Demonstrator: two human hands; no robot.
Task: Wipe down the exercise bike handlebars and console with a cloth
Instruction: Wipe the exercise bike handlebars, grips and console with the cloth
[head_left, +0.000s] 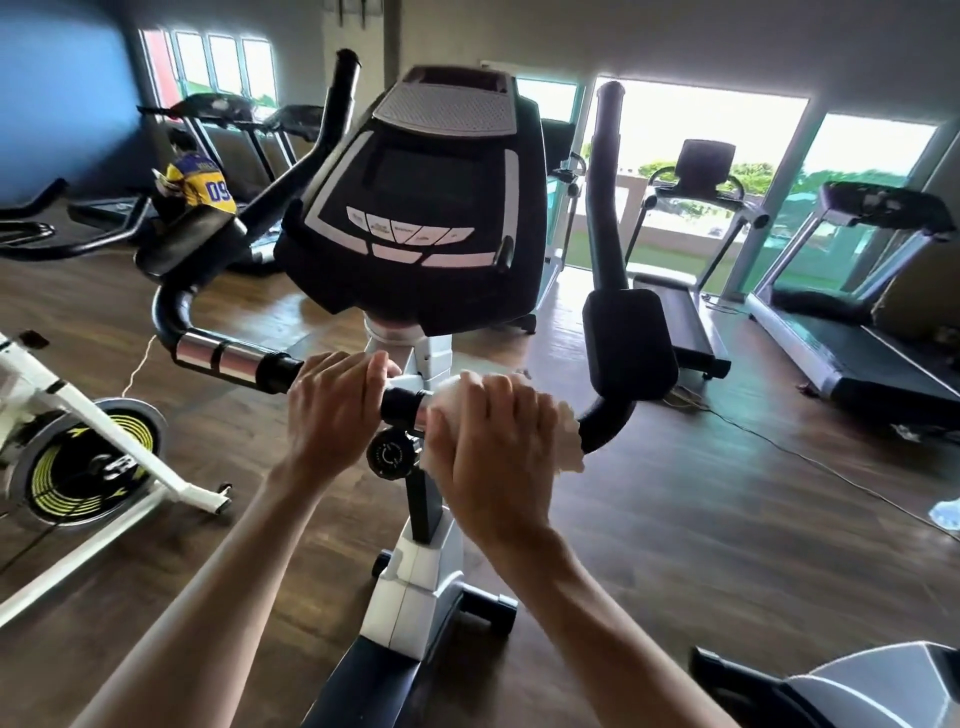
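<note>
The exercise bike's black console (415, 202) stands in the middle of the view, tilted toward me, with pale buttons along its lower edge. Below it runs the handlebar (228, 358), black with a chrome sensor section on the left. My left hand (332, 410) grips the bar just left of the centre post. My right hand (493, 441) is wrapped round the bar's right section with a white cloth (569, 441) under the fingers; the cloth's edge shows past my hand. Two padded uprights rise from the bar ends.
A white spin bike (78, 441) stands at the left. Treadmills (857, 332) line the windows at right and back. A person in a yellow jersey (200, 182) sits behind at the left. A cable (810, 457) trails across the wooden floor at right.
</note>
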